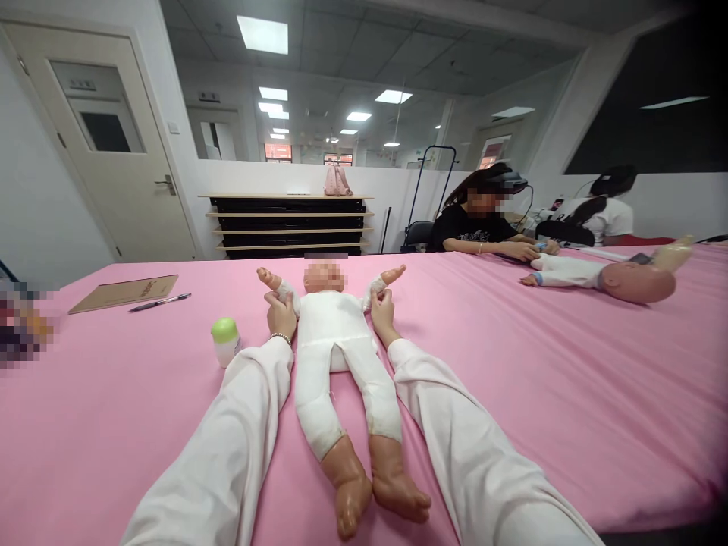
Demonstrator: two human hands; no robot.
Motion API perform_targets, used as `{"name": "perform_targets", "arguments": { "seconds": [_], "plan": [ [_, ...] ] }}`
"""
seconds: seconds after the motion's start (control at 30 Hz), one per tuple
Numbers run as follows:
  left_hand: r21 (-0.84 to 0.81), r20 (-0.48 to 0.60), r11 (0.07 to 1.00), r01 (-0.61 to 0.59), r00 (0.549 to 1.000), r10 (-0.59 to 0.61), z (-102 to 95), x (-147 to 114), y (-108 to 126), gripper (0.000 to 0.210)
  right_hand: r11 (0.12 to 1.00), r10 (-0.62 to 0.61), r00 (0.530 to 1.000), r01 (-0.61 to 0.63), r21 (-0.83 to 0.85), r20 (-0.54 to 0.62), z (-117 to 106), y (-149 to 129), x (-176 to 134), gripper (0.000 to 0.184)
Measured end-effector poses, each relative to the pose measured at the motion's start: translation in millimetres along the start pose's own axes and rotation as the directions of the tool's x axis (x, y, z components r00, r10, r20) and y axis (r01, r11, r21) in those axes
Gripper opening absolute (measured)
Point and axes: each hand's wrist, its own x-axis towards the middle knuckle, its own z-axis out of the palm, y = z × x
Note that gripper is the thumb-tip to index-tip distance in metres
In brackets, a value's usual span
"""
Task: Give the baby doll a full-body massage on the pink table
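A baby doll point(337, 326) with a white cloth body lies on its back on the pink-covered table point(148, 409). Its head points away from me and its bare feet toward me. My left hand point(280, 315), with a beaded bracelet at the wrist, is closed around the doll's arm on the left. On the other side my right hand point(383, 312) grips the doll's other arm. Both doll arms are spread outward, their small hands raised above my fingers. A small white bottle with a green lid point(226, 341) stands beside my left forearm.
A brown notebook point(125, 293) and a pen point(160, 302) lie at the left. Across the table to the right, a person point(478, 220) handles another doll point(631, 279). Black stacked boards point(287, 226) stand beyond the far edge, with a pink backpack point(337, 181) on top.
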Motion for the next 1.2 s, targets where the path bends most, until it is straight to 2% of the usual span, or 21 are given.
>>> {"name": "perform_targets", "arguments": {
  "seconds": [0.1, 0.2, 0.3, 0.43, 0.53, 0.67, 0.83, 0.93, 1.0, 1.1, 1.2],
  "plan": [
    [0.018, 0.056, 0.999, -0.038, 0.998, 0.037, 5.5, 10.9, -4.4, 0.031, 1.000, 0.011, 0.997, -0.011, 0.007, 0.071, 3.9, 8.4, 7.5, 0.026],
    [0.029, 0.126, 0.996, -0.078, 0.989, 0.074, 9.2, 17.1, -8.9, 0.029, 1.000, 0.030, 0.985, -0.030, -0.004, 0.172, 5.2, 15.0, 10.4, 0.029],
    [0.068, 0.214, 0.992, -0.111, 0.972, 0.094, 10.7, 19.2, -11.6, 0.033, 0.997, 0.004, 0.966, 0.016, -0.075, 0.260, 5.0, 16.0, 9.4, 0.033],
    [0.122, 0.251, 0.988, -0.098, 0.966, 0.065, 11.2, 20.4, -12.8, 0.039, 0.993, 0.017, 0.960, 0.015, -0.114, 0.279, 3.4, 11.7, 6.8, 0.037],
    [0.092, 0.246, 0.993, -0.077, 0.968, 0.052, 11.6, 20.8, -13.9, 0.040, 0.990, 0.070, 0.951, -0.028, -0.141, 0.301, 2.2, 10.0, 6.4, 0.044],
    [0.001, 0.233, 0.997, -0.076, 0.970, 0.074, 11.8, 19.3, -15.6, 0.039, 0.990, 0.107, 0.960, -0.080, -0.113, 0.260, 2.2, 11.3, 7.1, 0.059],
    [-0.148, 0.131, 0.989, -0.008, 0.991, 0.028, 7.8, 12.0, -15.2, 0.080, 0.998, -0.011, 0.992, 0.004, 0.055, 0.128, 0.4, 6.7, -0.1, 0.078],
    [-0.213, 0.102, 0.976, -0.048, 0.992, 0.071, 0.9, 5.7, -14.4, 0.083, 0.994, -0.056, 0.993, 0.046, 0.101, 0.103, -4.3, 1.3, -9.2, 0.088],
    [-0.208, 0.107, 0.975, -0.072, 0.990, 0.096, -5.5, 1.7, -14.4, 0.073, 0.991, -0.085, 0.989, 0.071, 0.113, 0.119, -8.7, -0.6, -15.0, 0.079],
    [-0.173, 0.108, 0.983, -0.054, 0.991, 0.074, -16.2, -3.9, -14.9, 0.059, 0.987, -0.137, 0.980, 0.122, 0.108, 0.145, -17.4, -0.9, -21.8, 0.055],
    [-0.228, 0.106, 0.973, -0.040, 0.992, 0.066, -27.5, -10.5, -14.3, 0.055, 0.971, -0.213, 0.962, 0.188, 0.148, 0.173, -28.6, -2.2, -27.1, 0.051]
  ]
}}
